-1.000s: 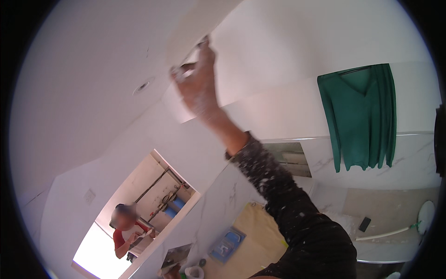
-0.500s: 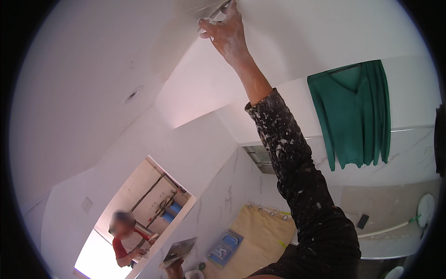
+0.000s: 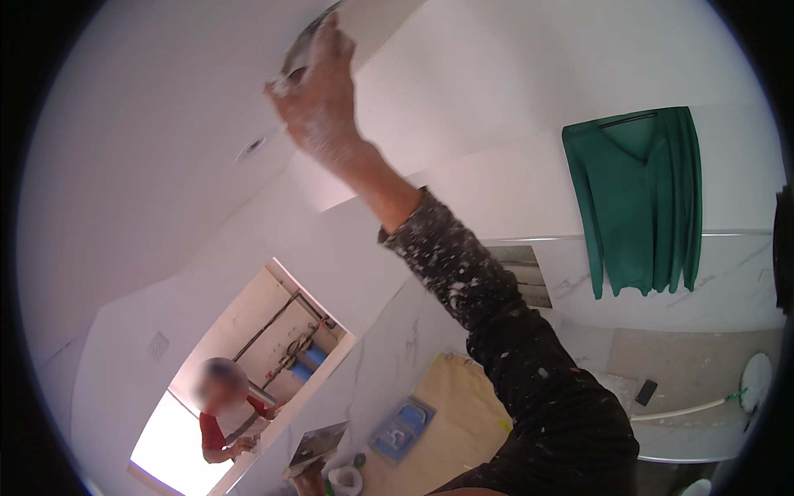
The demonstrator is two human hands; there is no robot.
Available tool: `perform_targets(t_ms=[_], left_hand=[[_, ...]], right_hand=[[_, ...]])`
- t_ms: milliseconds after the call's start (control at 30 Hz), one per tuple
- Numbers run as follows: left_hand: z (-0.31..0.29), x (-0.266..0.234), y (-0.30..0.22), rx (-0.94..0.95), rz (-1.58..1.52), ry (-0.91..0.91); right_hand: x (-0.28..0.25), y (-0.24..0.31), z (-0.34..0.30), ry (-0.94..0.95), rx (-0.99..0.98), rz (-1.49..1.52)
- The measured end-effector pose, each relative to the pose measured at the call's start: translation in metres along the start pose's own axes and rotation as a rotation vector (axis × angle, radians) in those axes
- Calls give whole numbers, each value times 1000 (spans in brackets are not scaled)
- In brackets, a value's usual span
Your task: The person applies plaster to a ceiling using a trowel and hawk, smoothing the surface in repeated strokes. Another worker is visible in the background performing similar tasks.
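Here's the scraper blade (image 3: pixel 303 43), up at the ceiling (image 3: pixel 165 116), higher than the green sweater (image 3: pixel 637 207) and well left of it, spanning thumb to fingertips of the right hand (image 3: pixel 321 107). I see those fingers curled, pinching it. Below and left of the sweater, the left hand (image 3: pixel 310 481) grips a flat metal plate (image 3: pixel 319 445), fingers mostly hidden from me. Farther left of the sweater: a red-sleeved co-worker (image 3: pixel 240 420).
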State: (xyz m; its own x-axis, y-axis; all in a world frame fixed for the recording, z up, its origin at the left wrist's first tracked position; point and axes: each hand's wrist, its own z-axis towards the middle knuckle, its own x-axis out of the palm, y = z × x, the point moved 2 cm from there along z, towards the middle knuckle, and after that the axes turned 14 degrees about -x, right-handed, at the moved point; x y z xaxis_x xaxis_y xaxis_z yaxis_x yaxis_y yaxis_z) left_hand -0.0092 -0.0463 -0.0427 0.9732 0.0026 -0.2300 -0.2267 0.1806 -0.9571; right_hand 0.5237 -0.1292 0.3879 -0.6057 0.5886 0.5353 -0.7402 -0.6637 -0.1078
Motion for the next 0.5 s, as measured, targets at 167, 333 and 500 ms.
perform_targets(t_ms=[167, 333, 500], left_hand=[[1, -17, 8, -16, -9, 11], [2, -19, 13, -32, -18, 15], [0, -16, 16, -41, -22, 15]], right_hand=[[51, 47, -35, 73, 26, 113], [40, 42, -72, 25, -48, 227], [-8, -46, -72, 59, 139, 54]])
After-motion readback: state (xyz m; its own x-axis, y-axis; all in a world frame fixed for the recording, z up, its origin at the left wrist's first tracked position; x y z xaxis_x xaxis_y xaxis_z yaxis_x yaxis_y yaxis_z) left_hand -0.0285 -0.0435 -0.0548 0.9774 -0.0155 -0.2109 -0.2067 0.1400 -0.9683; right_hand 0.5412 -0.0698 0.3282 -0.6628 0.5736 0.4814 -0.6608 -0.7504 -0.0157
